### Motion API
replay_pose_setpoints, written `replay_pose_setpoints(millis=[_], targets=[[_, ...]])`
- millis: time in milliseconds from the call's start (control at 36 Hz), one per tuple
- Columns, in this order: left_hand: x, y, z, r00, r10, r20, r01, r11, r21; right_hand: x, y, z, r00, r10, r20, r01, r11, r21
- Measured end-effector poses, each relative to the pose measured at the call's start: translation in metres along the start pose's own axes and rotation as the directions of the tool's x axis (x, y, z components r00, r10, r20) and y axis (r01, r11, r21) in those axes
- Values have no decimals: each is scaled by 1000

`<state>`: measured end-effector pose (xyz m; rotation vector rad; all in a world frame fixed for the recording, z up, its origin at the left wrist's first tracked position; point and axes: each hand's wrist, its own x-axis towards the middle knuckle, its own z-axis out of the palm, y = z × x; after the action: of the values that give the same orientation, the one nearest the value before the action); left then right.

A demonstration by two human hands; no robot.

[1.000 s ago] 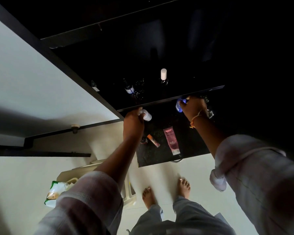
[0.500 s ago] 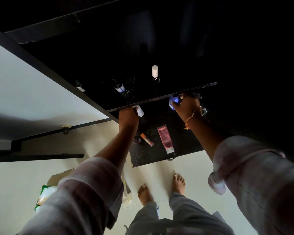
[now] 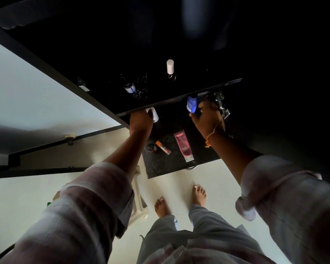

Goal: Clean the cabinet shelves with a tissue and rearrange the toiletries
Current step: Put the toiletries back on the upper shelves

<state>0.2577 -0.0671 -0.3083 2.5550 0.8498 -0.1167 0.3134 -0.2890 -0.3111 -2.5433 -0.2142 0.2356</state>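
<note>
Nearest to me lay the dark counter (image 3: 160, 168), bearing a pink tube (image 3: 183, 146), an orange stick (image 3: 162, 147) and a small dark jar (image 3: 151, 148). Beyond it, my left hand (image 3: 140, 121) was clamped on a white bottle (image 3: 154, 115), and my right hand (image 3: 208, 119) on a blue bottle (image 3: 191, 104). The hands were well apart, both just under the shelf edge (image 3: 179, 100). Farther, on the shelf, stood a white-capped bottle (image 3: 170, 69) and a blue-labelled bottle (image 3: 129, 86), upright. I judged the shelf to lie up and beyond both hands. The left hand was nearer the blue-labelled bottle. Each held bottle's long axis pointed toward the shelf. I saw no tissue.
</note>
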Motion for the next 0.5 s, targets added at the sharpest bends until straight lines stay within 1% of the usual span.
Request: replay_pose_setpoints(millis=[83, 111, 167, 250, 306, 389, 417, 444, 500], targets=[[-4, 0, 1, 998, 59, -16, -57, 993, 104, -9, -2, 1, 1000, 26, 0, -26, 1000, 4], [-6, -1, 0, 997, 74, -30, -71, 992, 108, -13, -3, 1, 999, 34, 2, -34, 999, 3], [-14, 0, -2, 994, 93, -64, -90, 995, 45, -20, -5, 3, 999, 31, 19, -31, 999, -13], [-33, -1, -7, 983, 98, -153, -119, 983, -137, -32, -7, 8, 999, -1, 51, 2, 1000, -22], [-49, -5, -9, 961, 171, -217, -204, 968, -142, -41, -9, 14, 996, -41, 83, 43, 999, -26], [-72, -18, -6, 887, 345, -307, -377, 925, -48, -54, -14, 25, 982, -106, 154, 116, 992, -55], [-80, -25, -4, 876, 375, -302, -401, 916, -26, -58, -16, 30, 975, -135, 177, 150, 986, -73], [-87, -32, -1, 883, 383, -272, -402, 916, -14, -62, -19, 35, 967, -157, 200, 177, 981, -85], [-98, -46, 6, 918, 363, -160, -368, 930, 1, -68, -25, 44, 954, -163, 252, 191, 977, -90]])
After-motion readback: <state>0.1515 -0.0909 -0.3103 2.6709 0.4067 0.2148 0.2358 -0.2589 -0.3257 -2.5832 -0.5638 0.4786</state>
